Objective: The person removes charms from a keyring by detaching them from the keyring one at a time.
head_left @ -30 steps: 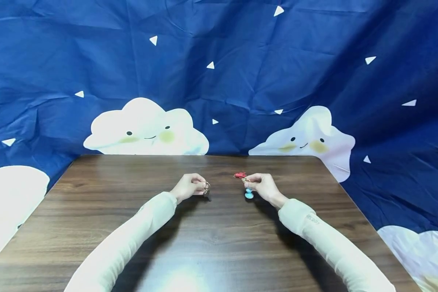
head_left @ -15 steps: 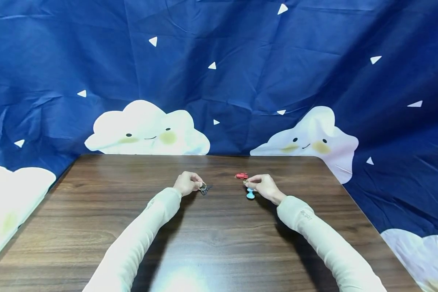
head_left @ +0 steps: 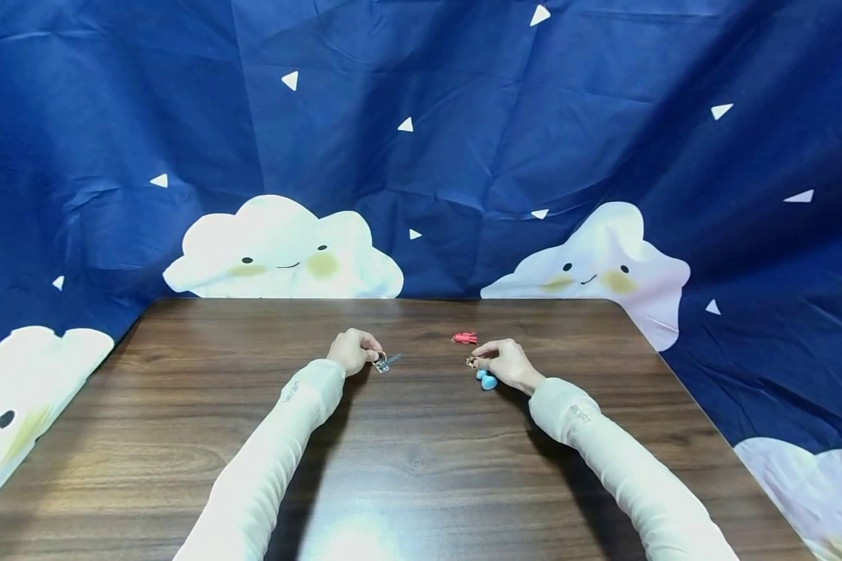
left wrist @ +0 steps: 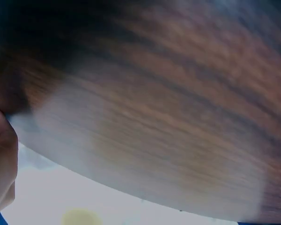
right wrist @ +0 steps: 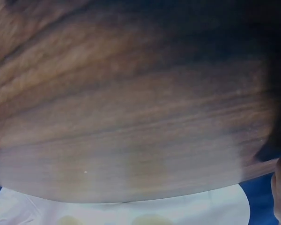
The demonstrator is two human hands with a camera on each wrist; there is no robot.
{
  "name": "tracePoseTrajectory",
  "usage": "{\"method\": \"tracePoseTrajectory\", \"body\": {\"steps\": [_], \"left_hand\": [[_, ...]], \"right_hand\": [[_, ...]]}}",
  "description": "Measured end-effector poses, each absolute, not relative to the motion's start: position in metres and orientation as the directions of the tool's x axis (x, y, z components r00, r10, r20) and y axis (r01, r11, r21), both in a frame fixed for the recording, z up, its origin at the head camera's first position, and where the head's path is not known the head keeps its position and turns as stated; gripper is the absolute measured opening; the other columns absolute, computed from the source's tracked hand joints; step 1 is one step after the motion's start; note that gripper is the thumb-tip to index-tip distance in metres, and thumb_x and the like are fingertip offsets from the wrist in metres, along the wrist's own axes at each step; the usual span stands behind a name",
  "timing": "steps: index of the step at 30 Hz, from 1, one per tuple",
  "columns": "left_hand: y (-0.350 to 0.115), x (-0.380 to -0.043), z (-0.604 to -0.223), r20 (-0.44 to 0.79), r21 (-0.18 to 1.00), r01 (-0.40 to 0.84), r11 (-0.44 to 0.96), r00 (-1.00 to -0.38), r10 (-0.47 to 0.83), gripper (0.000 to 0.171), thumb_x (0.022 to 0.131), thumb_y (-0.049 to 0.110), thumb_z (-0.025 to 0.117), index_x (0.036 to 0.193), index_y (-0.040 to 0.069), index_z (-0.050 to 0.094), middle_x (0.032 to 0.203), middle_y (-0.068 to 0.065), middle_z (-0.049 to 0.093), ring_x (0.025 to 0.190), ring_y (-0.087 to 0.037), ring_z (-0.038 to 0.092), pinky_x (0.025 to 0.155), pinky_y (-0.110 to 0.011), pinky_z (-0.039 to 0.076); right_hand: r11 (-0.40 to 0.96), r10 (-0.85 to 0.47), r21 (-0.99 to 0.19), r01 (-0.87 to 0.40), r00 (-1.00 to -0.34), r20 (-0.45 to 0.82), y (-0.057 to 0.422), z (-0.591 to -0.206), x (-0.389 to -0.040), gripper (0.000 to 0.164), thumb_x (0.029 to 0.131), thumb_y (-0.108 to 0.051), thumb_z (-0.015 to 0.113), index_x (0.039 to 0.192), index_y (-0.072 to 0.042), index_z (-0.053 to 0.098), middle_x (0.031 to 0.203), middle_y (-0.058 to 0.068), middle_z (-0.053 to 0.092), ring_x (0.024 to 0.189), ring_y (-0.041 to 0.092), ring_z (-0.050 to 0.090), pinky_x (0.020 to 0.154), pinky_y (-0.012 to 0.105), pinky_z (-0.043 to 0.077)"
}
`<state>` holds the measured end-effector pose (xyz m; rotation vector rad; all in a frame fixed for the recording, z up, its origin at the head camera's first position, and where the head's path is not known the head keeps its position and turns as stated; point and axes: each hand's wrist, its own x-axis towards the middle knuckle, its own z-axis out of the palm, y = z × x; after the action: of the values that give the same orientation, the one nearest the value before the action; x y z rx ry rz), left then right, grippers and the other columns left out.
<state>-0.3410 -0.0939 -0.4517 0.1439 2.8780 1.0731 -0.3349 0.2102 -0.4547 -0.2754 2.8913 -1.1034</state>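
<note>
In the head view, my left hand (head_left: 352, 352) pinches a metal ring that carries a few keys (head_left: 383, 365), low over the table. To the right, my right hand (head_left: 508, 363) pinches a small gold-coloured chain or clasp (head_left: 472, 361). A light blue rounded charm (head_left: 488, 382) hangs from it, close to the tabletop under the fingers. Just beyond the right hand lies a small red keychain charm (head_left: 465, 338). Each wrist view shows only part of its hand at the edge, and the held things are out of sight there.
The brown wood-grain table (head_left: 421, 467) spreads below both hands, its far edge against a blue cloth backdrop (head_left: 449, 140) with white clouds. Its right edge slants away past the right sleeve.
My left hand has drawn slightly left and lowered the keys towards the table. The blue charm under my right hand has lowered and tilted to the right. The red charm has stayed put.
</note>
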Motion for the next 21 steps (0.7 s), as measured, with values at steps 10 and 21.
{"method": "tracePoseTrajectory", "body": {"steps": [10,21], "left_hand": [[-0.0957,-0.3428,-0.4544,-0.007,0.635,0.097,0.767,-0.991,0.131,0.005,0.079,0.014,0.069,0.084,0.014,0.069,0.082,0.002,0.07,0.081,-0.017,0.06,0.08,-0.036,0.046],[-0.0991,-0.3428,-0.4573,0.003,0.662,0.113,0.741,-0.989,0.148,0.011,0.079,0.011,0.067,0.091,0.01,0.069,0.088,-0.003,0.07,0.09,-0.022,0.061,0.086,-0.039,0.046]], "right_hand": [[0.714,-0.168,-0.686,-0.14,-0.985,0.027,0.2164,-0.454,-0.3361,0.024,0.078,-0.006,0.067,0.102,-0.003,0.067,0.093,0.011,0.068,0.08,0.016,0.06,0.071,0.025,0.048],[0.684,-0.165,-0.72,-0.115,-0.986,0.0,0.2166,-0.452,-0.3364,0.031,0.074,0.005,0.065,0.105,-0.001,0.066,0.1,0.014,0.067,0.088,0.02,0.06,0.077,0.028,0.049]]}}
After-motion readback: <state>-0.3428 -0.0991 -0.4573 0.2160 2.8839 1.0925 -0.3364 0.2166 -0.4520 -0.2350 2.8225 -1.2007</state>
